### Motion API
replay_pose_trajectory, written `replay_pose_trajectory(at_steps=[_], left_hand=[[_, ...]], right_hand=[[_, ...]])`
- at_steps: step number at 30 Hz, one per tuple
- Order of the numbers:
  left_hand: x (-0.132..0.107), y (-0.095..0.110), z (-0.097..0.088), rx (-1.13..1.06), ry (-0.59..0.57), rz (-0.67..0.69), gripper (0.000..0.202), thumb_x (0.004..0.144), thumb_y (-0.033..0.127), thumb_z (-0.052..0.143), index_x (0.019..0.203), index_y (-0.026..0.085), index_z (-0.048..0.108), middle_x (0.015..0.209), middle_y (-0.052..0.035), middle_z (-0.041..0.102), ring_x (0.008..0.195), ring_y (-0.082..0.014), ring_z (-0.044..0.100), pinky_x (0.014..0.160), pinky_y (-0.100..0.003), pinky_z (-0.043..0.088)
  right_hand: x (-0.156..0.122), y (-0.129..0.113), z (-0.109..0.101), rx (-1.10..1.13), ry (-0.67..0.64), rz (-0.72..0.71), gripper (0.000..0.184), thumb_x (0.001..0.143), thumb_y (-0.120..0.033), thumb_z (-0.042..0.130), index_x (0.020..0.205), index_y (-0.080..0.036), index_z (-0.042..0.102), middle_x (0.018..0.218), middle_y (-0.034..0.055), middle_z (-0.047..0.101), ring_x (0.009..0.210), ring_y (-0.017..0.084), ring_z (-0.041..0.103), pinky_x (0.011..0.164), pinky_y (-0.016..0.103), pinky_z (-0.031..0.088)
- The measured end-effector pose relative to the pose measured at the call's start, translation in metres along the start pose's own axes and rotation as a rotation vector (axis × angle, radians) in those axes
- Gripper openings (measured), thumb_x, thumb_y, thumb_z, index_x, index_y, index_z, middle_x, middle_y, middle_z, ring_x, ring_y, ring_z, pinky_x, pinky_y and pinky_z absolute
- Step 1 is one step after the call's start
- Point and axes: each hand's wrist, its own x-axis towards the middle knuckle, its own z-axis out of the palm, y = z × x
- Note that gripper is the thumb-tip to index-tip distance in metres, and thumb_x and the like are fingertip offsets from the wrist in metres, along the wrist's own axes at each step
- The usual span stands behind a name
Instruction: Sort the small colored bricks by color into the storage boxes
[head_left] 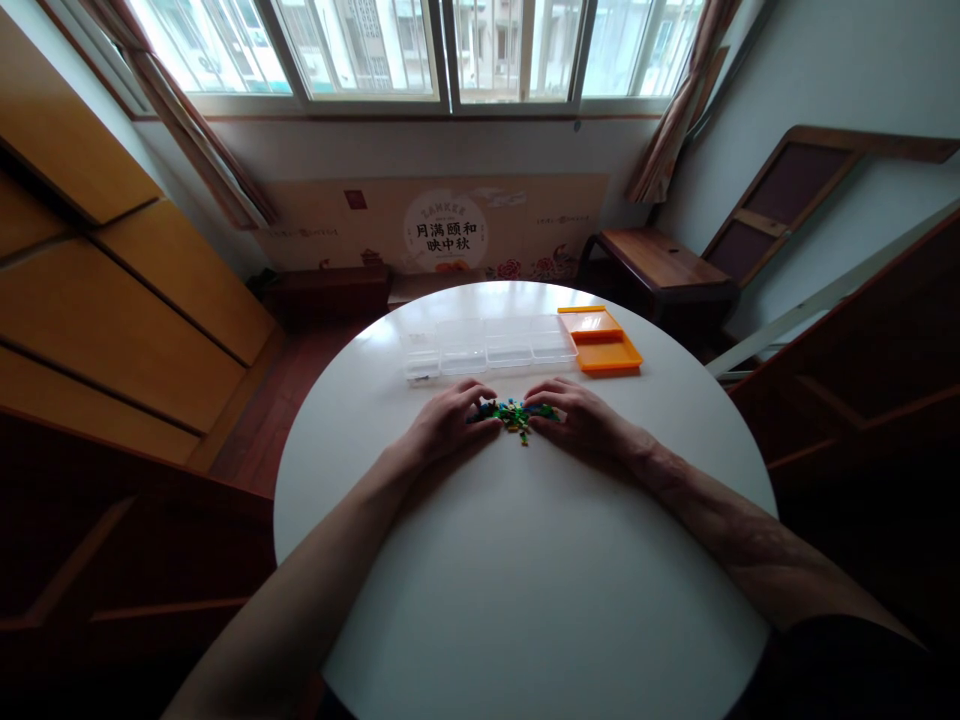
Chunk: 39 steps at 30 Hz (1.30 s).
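Note:
A small heap of tiny green, blue and yellow pieces [514, 414], perhaps toy bricks, lies on the white round table [517, 570]. My left hand [452, 418] curls around the heap's left side, thumb and fingers apart, with dark pieces in the gap between them. From the other side, my right hand [576, 414] cups the heap in the same way, a few blue and green pieces lying between its thumb and fingers. Both hands rest low at the tabletop. Palms and some fingertips are hidden.
Beyond the hands is a clear plastic compartment box [487, 345]. An orange tray [607, 352] with a divider adjoins its right end. Past the table stand a wooden stool [667, 258] at right and a yellow cabinet [172, 310] at left.

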Motion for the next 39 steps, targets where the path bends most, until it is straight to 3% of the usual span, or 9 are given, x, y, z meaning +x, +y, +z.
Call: replay_pose_trajectory(at_steps=[3,6,9,12,18,24,31,35,39], left_hand=[[-0.002,-0.002,-0.006,0.079,0.064,0.014,0.04,0.1,0.057,0.075,0.124,0.025,0.071,0.127,-0.0092,0.072,0.109,-0.0259,0.072,0.094,-0.038,0.056],[-0.005,-0.002,-0.011,0.158,0.069,0.011,0.048,0.094,0.066,0.078,0.115,0.023,0.07,0.111,-0.0067,0.072,0.09,-0.0214,0.069,0.079,-0.033,0.052],[-0.009,-0.004,-0.017,0.196,-0.042,-0.059,0.061,0.086,0.075,0.082,0.115,0.023,0.067,0.091,-0.0007,0.07,0.069,-0.0164,0.06,0.064,-0.029,0.04],[-0.012,-0.007,-0.019,0.213,-0.132,-0.139,0.066,0.082,0.08,0.081,0.112,0.024,0.065,0.08,0.0024,0.068,0.061,-0.0155,0.057,0.059,-0.028,0.031],[-0.012,0.0,-0.014,0.187,-0.098,-0.141,0.047,0.096,0.071,0.072,0.106,0.025,0.068,0.083,0.0007,0.072,0.065,-0.0159,0.059,0.062,-0.028,0.034],[-0.004,0.0,0.002,0.118,0.002,-0.126,0.035,0.101,0.059,0.071,0.109,0.025,0.071,0.095,-0.0008,0.076,0.072,-0.0167,0.064,0.067,-0.027,0.043],[-0.004,0.001,-0.009,0.002,-0.034,-0.052,0.037,0.1,0.055,0.073,0.121,0.024,0.072,0.099,-0.0017,0.072,0.078,-0.0157,0.064,0.072,-0.028,0.049],[-0.008,0.004,-0.019,-0.082,-0.056,-0.05,0.042,0.096,0.053,0.078,0.124,0.024,0.073,0.098,-0.0026,0.069,0.082,-0.0171,0.064,0.074,-0.029,0.053],[-0.006,-0.001,-0.013,-0.108,-0.019,-0.043,0.03,0.101,0.048,0.072,0.117,0.023,0.077,0.097,-0.0027,0.067,0.078,-0.0151,0.063,0.073,-0.028,0.052]], right_hand=[[-0.001,0.002,-0.005,-0.056,0.019,0.009,0.026,0.105,-0.044,0.072,0.124,-0.026,0.077,0.128,0.0114,0.076,0.115,0.029,0.072,0.1,0.048,0.063],[-0.004,0.004,-0.012,-0.108,0.021,-0.007,0.04,0.1,-0.055,0.078,0.126,-0.025,0.076,0.128,0.0133,0.075,0.115,0.032,0.07,0.1,0.05,0.061],[-0.006,0.008,-0.014,-0.151,-0.041,-0.014,0.062,0.092,-0.068,0.083,0.134,-0.024,0.073,0.129,0.0149,0.074,0.116,0.034,0.069,0.1,0.052,0.06],[-0.006,0.01,-0.011,-0.204,-0.089,0.049,0.074,0.087,-0.072,0.085,0.141,-0.023,0.071,0.125,0.0154,0.075,0.114,0.036,0.07,0.1,0.052,0.058],[-0.001,0.002,-0.006,-0.207,-0.149,0.12,0.055,0.097,-0.066,0.079,0.132,-0.024,0.073,0.116,0.011,0.082,0.102,0.031,0.077,0.09,0.04,0.057],[0.009,0.002,-0.009,-0.174,-0.186,0.107,0.052,0.101,-0.069,0.071,0.133,-0.028,0.072,0.108,0.0068,0.084,0.093,0.028,0.079,0.079,0.034,0.055],[0.019,0.006,-0.003,-0.277,-0.24,0.038,0.086,0.081,-0.086,0.081,0.141,-0.025,0.069,0.111,0.0113,0.085,0.093,0.033,0.081,0.076,0.037,0.055],[0.017,0.005,0.006,-0.253,-0.17,0.079,0.064,0.093,-0.075,0.076,0.135,-0.028,0.072,0.115,0.009,0.085,0.096,0.03,0.081,0.079,0.036,0.055],[0.013,0.01,0.013,-0.231,-0.117,0.093,0.048,0.101,-0.065,0.072,0.131,-0.028,0.074,0.112,0.0066,0.085,0.095,0.027,0.08,0.079,0.034,0.054]])
